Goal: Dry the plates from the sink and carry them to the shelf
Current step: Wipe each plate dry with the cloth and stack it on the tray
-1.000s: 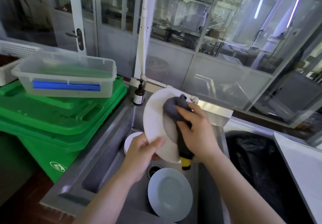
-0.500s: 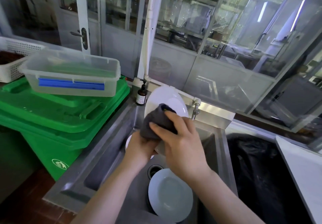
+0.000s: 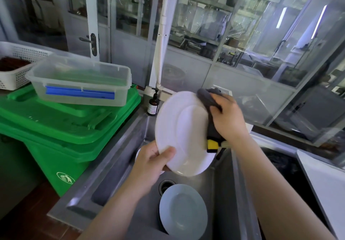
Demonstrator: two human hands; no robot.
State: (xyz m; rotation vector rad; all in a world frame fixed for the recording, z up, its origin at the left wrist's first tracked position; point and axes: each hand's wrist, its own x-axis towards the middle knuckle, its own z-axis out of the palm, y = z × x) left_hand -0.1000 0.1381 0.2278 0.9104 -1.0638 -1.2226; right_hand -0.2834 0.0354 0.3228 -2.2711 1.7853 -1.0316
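Observation:
A white plate point(image 3: 179, 131) is held tilted above the steel sink point(image 3: 119, 168). My left hand point(image 3: 153, 163) grips its lower left rim, thumb on the face. My right hand point(image 3: 227, 116) holds a dark grey cloth point(image 3: 209, 99) with a yellow tag against the plate's upper right edge. A grey-blue plate point(image 3: 183, 211) lies in the sink near the drain point(image 3: 165, 184). Part of another white plate point(image 3: 137, 154) shows behind my left hand.
A green bin point(image 3: 61, 126) stands left of the sink with a clear plastic box point(image 3: 80, 83) on its lid and a white basket point(image 3: 16, 66) behind. A brown pump bottle point(image 3: 153, 104) sits at the sink's back corner. Glass partitions rise behind. A black bag point(image 3: 283, 167) lies right.
The cloth and my right hand swept from the plate's lower left face to its upper right edge. The plate's face now shows fully, and my left thumb is visible on its rim.

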